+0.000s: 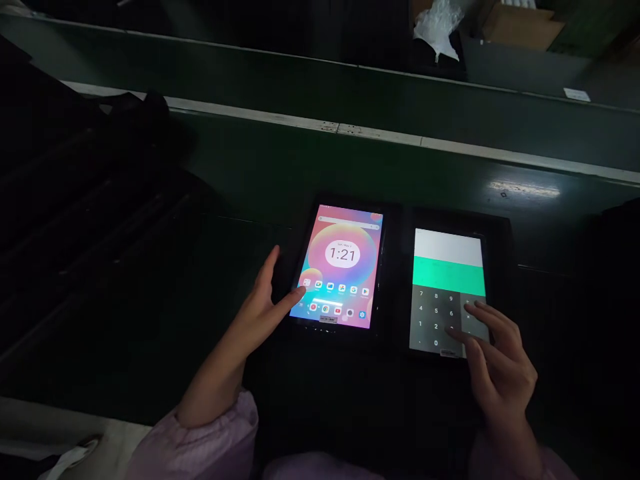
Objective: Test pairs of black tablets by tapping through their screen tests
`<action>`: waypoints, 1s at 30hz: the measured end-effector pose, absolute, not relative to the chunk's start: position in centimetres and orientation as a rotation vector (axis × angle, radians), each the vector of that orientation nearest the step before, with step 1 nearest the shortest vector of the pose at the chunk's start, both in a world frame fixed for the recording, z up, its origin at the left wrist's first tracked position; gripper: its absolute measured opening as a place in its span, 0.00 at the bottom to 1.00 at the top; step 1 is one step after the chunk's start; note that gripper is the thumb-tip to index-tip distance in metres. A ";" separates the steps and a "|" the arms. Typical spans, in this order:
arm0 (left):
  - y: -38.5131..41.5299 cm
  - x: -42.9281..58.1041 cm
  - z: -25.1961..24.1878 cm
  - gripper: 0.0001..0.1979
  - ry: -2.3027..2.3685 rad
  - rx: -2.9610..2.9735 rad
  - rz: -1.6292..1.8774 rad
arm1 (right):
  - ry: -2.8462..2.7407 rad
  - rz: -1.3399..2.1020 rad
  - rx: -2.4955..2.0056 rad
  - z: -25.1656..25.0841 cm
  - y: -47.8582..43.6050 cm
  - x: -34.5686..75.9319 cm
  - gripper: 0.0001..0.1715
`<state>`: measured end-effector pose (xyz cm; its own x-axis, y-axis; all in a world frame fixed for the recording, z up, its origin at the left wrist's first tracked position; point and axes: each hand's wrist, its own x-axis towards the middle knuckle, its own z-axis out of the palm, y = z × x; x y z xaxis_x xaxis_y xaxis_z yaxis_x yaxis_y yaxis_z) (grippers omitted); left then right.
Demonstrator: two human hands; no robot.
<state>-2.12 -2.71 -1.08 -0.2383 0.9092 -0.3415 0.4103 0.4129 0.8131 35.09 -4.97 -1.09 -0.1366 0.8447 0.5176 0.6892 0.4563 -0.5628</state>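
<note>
The left hand sits at lower centre with its fingers spread, one fingertip touching the lower left of a tablet showing 1:21. Just beside it on the dark bench, the right hand rests its slightly spread, curved fingers on the calculator keypad of a second tablet.

Right hand covers the lower right keys of the calculator keypad on the right tablet; those keys cannot be read. Small text above the clock on the left tablet is too small to read. Cardboard box cut off by top edge; dark mass at left too dim to identify.
</note>
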 end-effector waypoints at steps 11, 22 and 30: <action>-3.9 -3.9 -2.2 0.52 1.675 1.176 0.685 | -1.872 0.279 -1.300 -1.2 -4.9 35.0 0.15; -3.7 -3.6 -1.4 0.49 1.694 1.012 0.760 | -1.856 -0.043 -1.647 -1.7 -1.6 39.6 0.18; -3.2 -3.7 -1.8 0.48 1.710 0.891 0.823 | -1.952 -0.062 -1.635 -3.4 0.4 38.7 0.18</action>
